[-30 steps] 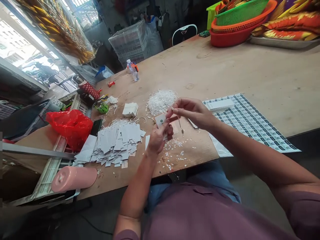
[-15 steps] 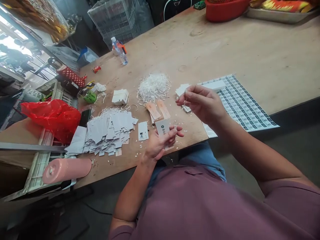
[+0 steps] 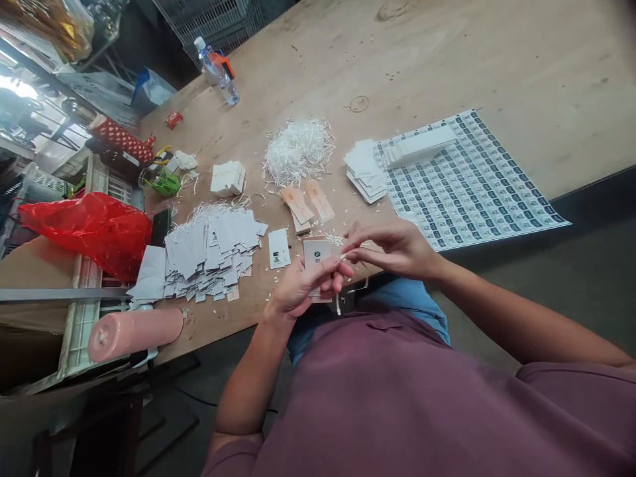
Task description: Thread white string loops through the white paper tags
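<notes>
My left hand (image 3: 293, 291) is closed around a white hang tag (image 3: 317, 252) printed with a small dark round logo. A short white string (image 3: 338, 305) dangles below its fingers. My right hand (image 3: 392, 248) has come up against the left fingertips, thumb and forefinger pinched on a bit of white string there. Just beyond lie orange-tinted cards (image 3: 297, 205) and a few white grains. A tangled heap of white strings (image 3: 299, 152) sits farther back. Left of my hands, a white card with a dark printed mark (image 3: 279, 248) lies beside a large pile of tags (image 3: 213, 252).
At right a printed label sheet (image 3: 477, 192) bears a row of white cards (image 3: 420, 147), beside a stack of cards (image 3: 366, 172). Leftward are a banded card block (image 3: 227, 179), a red plastic bag (image 3: 94, 228), a pink bottle (image 3: 136, 333) and a water bottle (image 3: 218, 73).
My right hand has moved down and left to meet my left hand at the tag. The string now hangs below the left fingers. The view has shifted slightly.
</notes>
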A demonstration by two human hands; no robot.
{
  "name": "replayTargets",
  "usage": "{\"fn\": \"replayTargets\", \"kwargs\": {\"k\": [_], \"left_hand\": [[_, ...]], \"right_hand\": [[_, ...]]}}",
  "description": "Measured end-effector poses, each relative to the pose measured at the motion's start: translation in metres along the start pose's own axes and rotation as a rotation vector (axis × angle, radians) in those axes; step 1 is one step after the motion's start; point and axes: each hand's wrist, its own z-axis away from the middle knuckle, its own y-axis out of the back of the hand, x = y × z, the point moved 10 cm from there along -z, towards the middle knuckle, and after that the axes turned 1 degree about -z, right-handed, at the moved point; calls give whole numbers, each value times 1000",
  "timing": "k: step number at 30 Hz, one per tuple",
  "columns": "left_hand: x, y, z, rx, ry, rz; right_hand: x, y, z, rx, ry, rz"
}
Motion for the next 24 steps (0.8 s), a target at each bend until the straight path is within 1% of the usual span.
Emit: {"fn": "replayTargets", "kwargs": {"k": [2,3,4,6,9,12,15,21,24], "left_hand": [[5,6,1,84,-61,-59],[7,8,2,122,-95,-91],[10,9,3,148,-121,-120],[12,9,4,173,-152,-154],[12,10,5,202,-160,-179],[13,10,7,223,-161,-218],[15,10,9,236,-169,-246],[15,12,11,248,-185,-264],[18,13,12,258,-202,-322]], "right_hand": [[18,-1,5,37,-180,-80],[25,-3,9,36,-252,-124],[30,-5,12,28,-301,-167],[36,-8,16,20,-343,-241],[39,-5,19,61,-324,-295],[37,-1,20,104,-253,-257],[35,0,21,117,-202,-227],[44,-4,28,130,-220,-263],[42,-2,31,174,-168,-209]]}}
